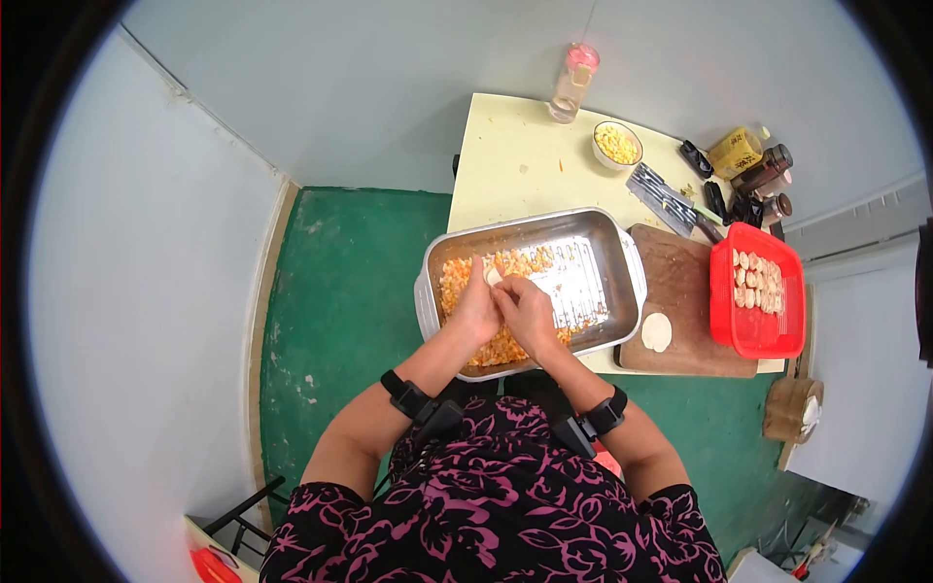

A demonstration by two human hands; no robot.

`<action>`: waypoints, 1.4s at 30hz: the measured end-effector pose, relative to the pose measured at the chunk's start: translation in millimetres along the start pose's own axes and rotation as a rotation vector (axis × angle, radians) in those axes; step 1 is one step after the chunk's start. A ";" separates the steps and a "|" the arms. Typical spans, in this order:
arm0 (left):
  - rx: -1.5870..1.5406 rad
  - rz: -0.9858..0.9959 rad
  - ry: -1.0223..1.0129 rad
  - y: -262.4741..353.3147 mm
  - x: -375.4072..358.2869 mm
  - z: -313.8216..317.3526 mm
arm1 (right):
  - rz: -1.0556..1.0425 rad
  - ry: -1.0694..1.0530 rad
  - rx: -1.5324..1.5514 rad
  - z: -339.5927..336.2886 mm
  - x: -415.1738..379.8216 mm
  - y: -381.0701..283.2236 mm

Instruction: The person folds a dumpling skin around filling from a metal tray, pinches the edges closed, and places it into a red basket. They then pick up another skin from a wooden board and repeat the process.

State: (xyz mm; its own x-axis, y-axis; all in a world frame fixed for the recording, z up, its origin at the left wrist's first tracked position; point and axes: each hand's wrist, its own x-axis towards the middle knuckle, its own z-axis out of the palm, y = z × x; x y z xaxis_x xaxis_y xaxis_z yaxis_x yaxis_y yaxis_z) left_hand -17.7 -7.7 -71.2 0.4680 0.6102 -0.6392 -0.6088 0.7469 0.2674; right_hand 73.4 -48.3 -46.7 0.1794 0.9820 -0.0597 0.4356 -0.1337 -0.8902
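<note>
The person wears a black short-sleeved top (496,505) with a pinkish-purple floral print of outlined petals and leaves, continuing over the left sleeve (319,510) and right sleeve (680,520). A black left forearm strap (400,391) and matching right forearm strap (610,411) each carry a dark, boxy module. The left hand (473,313) and right hand (528,313) are bare.

Green floor (340,282) (white-flecked), pale walls (146,253).

On the bench (515,160), the pan (530,222) with filling (453,282) inside sits left of the board (680,282), the basket (721,291) right, the bowl (620,167) behind.
</note>
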 end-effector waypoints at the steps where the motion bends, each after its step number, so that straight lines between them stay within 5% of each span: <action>1: -0.009 0.020 -0.005 0.2 0.5 2.1 | -0.009 0.001 0.007 -1.0 1.2 -1.2; 16: -0.025 0.177 0.015 -3.8 -8.5 7.0 | -0.099 0.008 -0.043 -1.2 0.5 -6.3; 28: 0.093 0.218 -0.204 2.7 -6.0 -8.7 | -0.275 0.112 -0.072 -6.9 18.7 -8.2; 34: 0.253 0.128 -0.532 23.0 -15.0 -12.7 | -0.102 -0.243 -0.096 -48.6 32.7 -28.3; 42: 0.319 0.123 -0.452 23.8 -13.5 -4.6 | -0.141 -0.212 -0.170 -58.6 31.9 -36.8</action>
State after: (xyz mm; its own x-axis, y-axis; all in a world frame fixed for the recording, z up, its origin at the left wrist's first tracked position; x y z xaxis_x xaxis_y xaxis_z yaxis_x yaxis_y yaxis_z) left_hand -41.5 0.7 -59.6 0.6762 0.6977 -0.2365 -0.4853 0.6634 0.5696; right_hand 114.8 -19.9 10.6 -0.0739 0.9960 -0.0500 0.5880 0.0030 -0.8088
